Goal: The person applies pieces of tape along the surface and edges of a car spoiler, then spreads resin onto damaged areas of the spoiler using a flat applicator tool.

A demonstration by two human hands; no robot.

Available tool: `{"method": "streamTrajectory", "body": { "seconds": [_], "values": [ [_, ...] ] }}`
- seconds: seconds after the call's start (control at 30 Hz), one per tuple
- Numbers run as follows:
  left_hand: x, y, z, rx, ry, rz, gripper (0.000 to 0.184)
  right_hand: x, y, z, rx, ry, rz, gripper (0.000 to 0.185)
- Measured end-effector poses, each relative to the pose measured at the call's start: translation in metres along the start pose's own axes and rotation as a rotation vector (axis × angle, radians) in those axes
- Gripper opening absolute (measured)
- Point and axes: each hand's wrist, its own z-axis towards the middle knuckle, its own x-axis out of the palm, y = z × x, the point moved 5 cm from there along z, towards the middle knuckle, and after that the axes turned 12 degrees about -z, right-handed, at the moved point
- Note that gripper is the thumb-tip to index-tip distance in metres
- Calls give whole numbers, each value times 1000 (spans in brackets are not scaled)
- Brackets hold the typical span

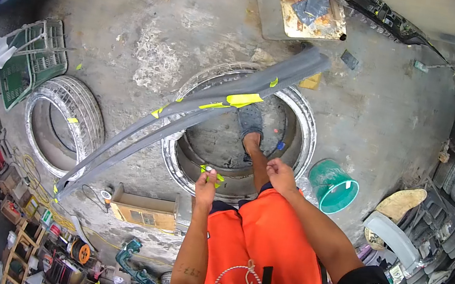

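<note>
The grey floor [119,36] spreads under everything. Across it, on a slant, run the long grey strips [217,92], lying over the large tyre [308,125] and reaching past its rim on both sides; pieces of yellow-green tape are stuck along them. Inside the tyre's ring stands a foot in a dark clog [251,119]. The smaller tyre [89,108] lies near the strips' far-left end, with a scrap of the same tape on it. Beside that tyre is a green crate [36,67], white sheeting [0,54] against its outer side. A wooden box [144,216] sits on the floor below the strips (what it holds, I cannot make out). The green bucket [324,178] stands just beside the large tyre; a pale patch shows within its mouth, object or glare, I cannot tell which. The left hand [205,189], above the large tyre's near edge, pinches a crumpled tape scrap [219,177]. The right hand [281,175] hovers near the knee, fingers curled; whether they grip anything, I cannot tell.
</note>
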Motion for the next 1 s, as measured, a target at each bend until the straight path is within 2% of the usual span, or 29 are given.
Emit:
{"method": "streamTrajectory", "body": {
  "seconds": [0.07,0.1,0.17,0.2,0.23,0.27,0.3,0.33,0.37,0.4,0.43,0.5,0.57,0.63,0.7,0.77,0.83,0.9,0.93,1.0],
  "values": [
    [-10,-1,-12,23,-16,33,39,7,-11,-7,59,20,20,17],
    [19,-1,-3,28,2,20,39,-12,-32,2,65,-29,10,17],
    [19,-5,-13,46,4,-13,28,-17,-24,0,69,-17,-2,18],
    [19,3,0,145,51,212,27,-14,-39,9,-85,-40,-109,19],
    [19,11,10,258,74,452,29,-9,-59,17,-150,-54,-251,18],
    [21,18,18,378,73,672,33,6,-83,24,-76,0,-52,17],
    [19,15,25,196,12,439,33,-5,-51,21,-116,56,30,15],
    [15,19,25,401,-49,218,31,8,-84,39,-38,153,85,16],
    [20,-14,7,223,-80,-26,27,7,-64,36,-1,139,108,17],
    [25,-10,8,69,-29,-393,24,7,-52,33,-79,120,58,15],
    [28,-16,0,70,-45,-405,24,1,-46,30,-88,136,51,15],
    [28,-5,5,72,88,-520,22,7,-30,21,-148,197,-26,15],
    [24,-4,4,74,86,-646,20,13,-9,20,-192,192,-77,15],
    [15,2,0,-8,74,-762,20,21,12,15,-133,223,-125,15],
    [-3,12,-1,16,80,-862,21,33,41,3,-172,241,-154,14],
    [-30,14,-10,-33,2,-961,23,51,71,-10,-184,327,-162,13],
    [-66,26,-9,28,41,-1054,25,70,96,-20,-264,337,-227,13],
    [-111,38,-11,105,55,-1277,26,90,120,-35,-245,408,-231,13],
    [-139,39,-18,157,78,-1337,26,98,133,-41,-304,401,-345,13],
    [-202,51,-32,202,7,-1435,27,116,156,-56,-368,418,-425,14]
  ]
}}
